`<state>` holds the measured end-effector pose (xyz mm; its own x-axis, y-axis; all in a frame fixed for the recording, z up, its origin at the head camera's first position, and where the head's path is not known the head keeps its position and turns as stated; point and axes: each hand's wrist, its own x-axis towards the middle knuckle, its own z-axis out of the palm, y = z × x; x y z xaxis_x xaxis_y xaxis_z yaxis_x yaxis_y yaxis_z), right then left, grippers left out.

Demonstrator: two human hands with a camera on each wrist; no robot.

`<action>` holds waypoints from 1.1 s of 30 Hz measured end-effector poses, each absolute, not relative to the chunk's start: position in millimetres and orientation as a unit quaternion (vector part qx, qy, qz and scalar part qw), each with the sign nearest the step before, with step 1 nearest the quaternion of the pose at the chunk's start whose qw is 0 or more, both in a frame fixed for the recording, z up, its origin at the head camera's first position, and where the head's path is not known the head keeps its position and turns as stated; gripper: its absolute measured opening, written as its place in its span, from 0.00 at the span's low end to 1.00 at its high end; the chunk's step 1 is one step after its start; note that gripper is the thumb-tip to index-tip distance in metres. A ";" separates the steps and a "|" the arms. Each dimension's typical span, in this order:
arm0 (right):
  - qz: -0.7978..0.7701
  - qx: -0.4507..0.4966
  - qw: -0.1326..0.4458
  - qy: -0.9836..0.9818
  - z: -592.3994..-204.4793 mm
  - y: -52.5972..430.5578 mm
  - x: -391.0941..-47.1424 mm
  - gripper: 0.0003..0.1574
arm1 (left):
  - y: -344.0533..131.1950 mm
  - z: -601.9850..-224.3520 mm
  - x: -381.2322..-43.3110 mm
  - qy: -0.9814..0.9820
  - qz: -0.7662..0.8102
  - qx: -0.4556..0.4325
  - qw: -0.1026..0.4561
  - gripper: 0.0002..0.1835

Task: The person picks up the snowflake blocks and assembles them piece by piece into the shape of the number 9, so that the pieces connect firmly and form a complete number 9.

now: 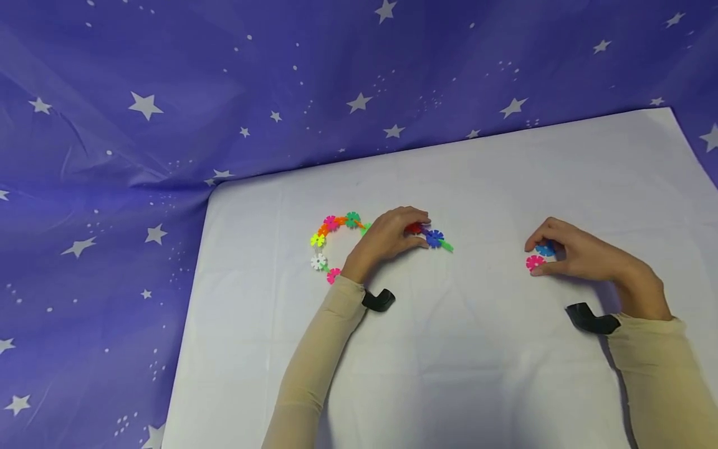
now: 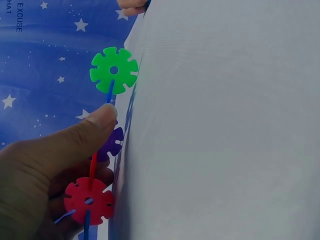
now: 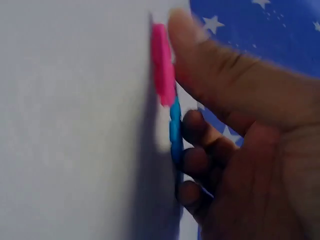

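My left hand (image 1: 389, 234) pinches a chain of interlocking flower discs, lifted upright in the left wrist view. Its thumb lies across a purple disc (image 2: 116, 145), between a green disc (image 2: 102, 62) above and a red disc (image 2: 80, 192) below. In the head view the chain curves behind the hand, through a teal disc (image 1: 352, 218), a yellow disc (image 1: 318, 240) and a white disc (image 1: 316, 262). Off to the right, my right hand (image 1: 586, 252) has thumb and fingers curled around a pink disc (image 1: 535, 263) and a blue disc (image 1: 545, 250), which overlap.
A white cloth (image 1: 460, 349) covers the table. Behind it and along its left side hangs a purple-blue curtain (image 1: 314, 62) with white stars. Dark curved pieces (image 1: 379, 300) sit at both sleeve cuffs.
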<state>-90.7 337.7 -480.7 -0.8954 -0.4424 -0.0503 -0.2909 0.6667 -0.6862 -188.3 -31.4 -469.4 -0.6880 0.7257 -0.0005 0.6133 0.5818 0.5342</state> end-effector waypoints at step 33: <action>-0.283 -0.180 0.107 0.936 -466.4 320.5 -89.5 0.18 | -28.0 -476.0 -187.3 0.885 0.204 0.417 0.027 0.19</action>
